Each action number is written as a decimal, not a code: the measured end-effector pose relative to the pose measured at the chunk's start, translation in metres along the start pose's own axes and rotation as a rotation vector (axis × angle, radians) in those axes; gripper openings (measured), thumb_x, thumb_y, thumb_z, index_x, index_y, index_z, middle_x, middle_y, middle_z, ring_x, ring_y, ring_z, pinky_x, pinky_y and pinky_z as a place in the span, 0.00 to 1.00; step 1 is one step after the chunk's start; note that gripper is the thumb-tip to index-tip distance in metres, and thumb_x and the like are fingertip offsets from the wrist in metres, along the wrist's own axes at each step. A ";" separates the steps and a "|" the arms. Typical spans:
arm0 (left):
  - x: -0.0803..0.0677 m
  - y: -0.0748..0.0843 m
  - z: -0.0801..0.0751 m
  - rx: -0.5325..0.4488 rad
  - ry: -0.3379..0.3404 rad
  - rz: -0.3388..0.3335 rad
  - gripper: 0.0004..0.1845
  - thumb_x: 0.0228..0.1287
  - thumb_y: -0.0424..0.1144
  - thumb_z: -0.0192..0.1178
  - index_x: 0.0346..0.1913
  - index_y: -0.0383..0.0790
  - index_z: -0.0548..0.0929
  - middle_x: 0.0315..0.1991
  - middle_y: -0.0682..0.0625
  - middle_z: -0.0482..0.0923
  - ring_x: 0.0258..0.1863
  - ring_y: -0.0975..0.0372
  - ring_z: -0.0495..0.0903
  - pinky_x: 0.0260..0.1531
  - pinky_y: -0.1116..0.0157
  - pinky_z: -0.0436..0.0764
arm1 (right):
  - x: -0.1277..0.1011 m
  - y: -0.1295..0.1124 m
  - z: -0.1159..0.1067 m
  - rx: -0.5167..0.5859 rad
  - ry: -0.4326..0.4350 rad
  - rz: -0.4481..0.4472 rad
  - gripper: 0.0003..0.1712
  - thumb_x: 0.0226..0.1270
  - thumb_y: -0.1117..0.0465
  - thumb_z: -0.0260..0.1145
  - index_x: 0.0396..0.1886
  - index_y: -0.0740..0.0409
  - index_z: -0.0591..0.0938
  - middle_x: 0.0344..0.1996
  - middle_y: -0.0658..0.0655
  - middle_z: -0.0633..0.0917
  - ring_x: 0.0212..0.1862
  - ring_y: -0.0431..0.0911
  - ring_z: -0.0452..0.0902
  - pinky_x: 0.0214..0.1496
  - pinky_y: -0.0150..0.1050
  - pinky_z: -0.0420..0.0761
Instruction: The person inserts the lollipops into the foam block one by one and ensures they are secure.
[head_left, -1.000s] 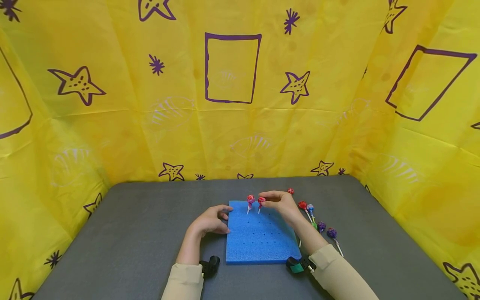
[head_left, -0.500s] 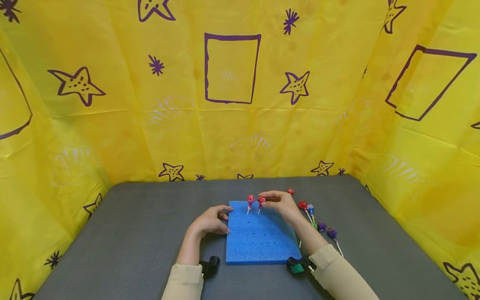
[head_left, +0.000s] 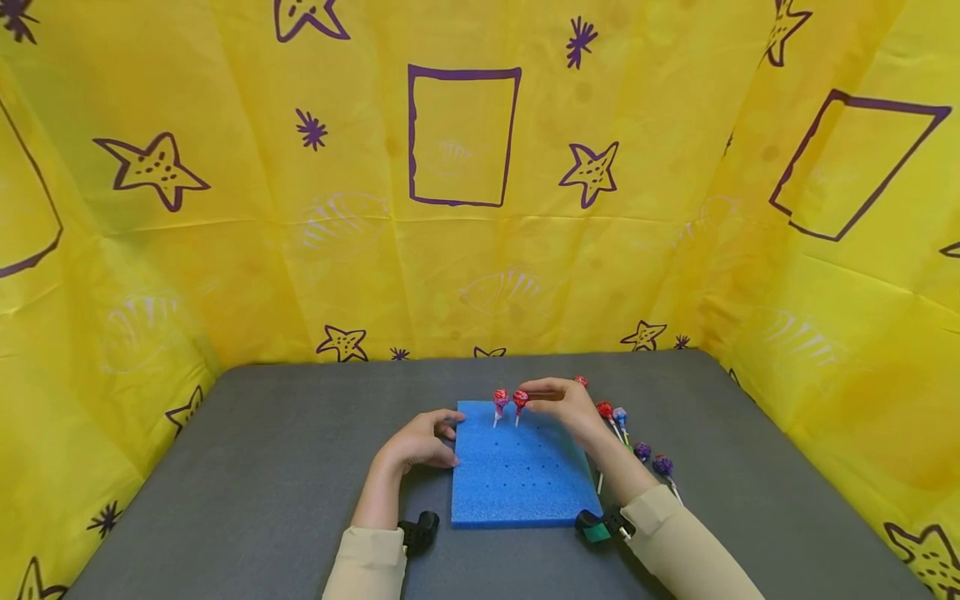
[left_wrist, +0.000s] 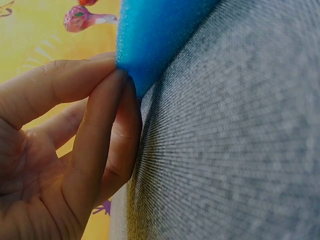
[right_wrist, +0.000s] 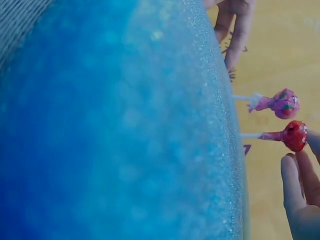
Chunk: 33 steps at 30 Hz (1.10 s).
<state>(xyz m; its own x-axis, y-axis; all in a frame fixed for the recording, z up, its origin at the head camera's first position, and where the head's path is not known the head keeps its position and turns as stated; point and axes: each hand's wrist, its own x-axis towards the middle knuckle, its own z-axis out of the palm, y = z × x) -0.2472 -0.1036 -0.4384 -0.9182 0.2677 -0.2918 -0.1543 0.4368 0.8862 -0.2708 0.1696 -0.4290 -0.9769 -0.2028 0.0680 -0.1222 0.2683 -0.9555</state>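
We see our right hand [head_left: 564, 406] covering part of a small red lollipop [head_left: 581, 381] at the far edge, and our forearm hides some sticks of the loose wrapped lollipops [head_left: 641, 454]. The blue foam block [right_wrist: 125, 130] blurs in the right wrist view.

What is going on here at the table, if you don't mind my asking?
A person is standing lollipops in a blue foam block on the grey table. The right hand pinches the head of a red lollipop whose stick is in the block, beside a pink one already upright. The left hand presses its fingers against the block's left edge. More lollipops lie on the table to the right.
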 end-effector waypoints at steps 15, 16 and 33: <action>0.001 0.000 0.000 -0.004 -0.006 0.004 0.38 0.46 0.22 0.71 0.64 0.41 0.76 0.46 0.41 0.75 0.33 0.58 0.79 0.34 0.62 0.87 | 0.002 -0.007 -0.014 0.013 0.045 0.021 0.23 0.65 0.63 0.68 0.59 0.65 0.79 0.61 0.71 0.79 0.56 0.51 0.83 0.60 0.44 0.83; 0.001 0.000 0.000 -0.004 -0.005 0.003 0.38 0.46 0.22 0.71 0.64 0.41 0.76 0.46 0.41 0.75 0.33 0.58 0.79 0.34 0.62 0.87 | 0.003 -0.007 -0.016 0.013 0.049 0.023 0.23 0.65 0.63 0.68 0.59 0.65 0.79 0.61 0.71 0.79 0.56 0.50 0.84 0.60 0.44 0.83; 0.000 -0.001 0.000 0.002 0.002 0.015 0.38 0.46 0.23 0.72 0.64 0.41 0.76 0.46 0.41 0.75 0.32 0.58 0.80 0.35 0.62 0.87 | 0.022 -0.003 -0.046 -0.008 0.222 0.106 0.22 0.68 0.64 0.64 0.60 0.66 0.79 0.59 0.70 0.80 0.56 0.55 0.82 0.64 0.51 0.79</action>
<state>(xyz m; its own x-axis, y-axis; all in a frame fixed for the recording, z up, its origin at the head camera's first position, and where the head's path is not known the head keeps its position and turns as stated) -0.2470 -0.1043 -0.4395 -0.9212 0.2725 -0.2776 -0.1396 0.4345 0.8898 -0.3002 0.2077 -0.4114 -0.9988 0.0382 0.0297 -0.0176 0.2845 -0.9585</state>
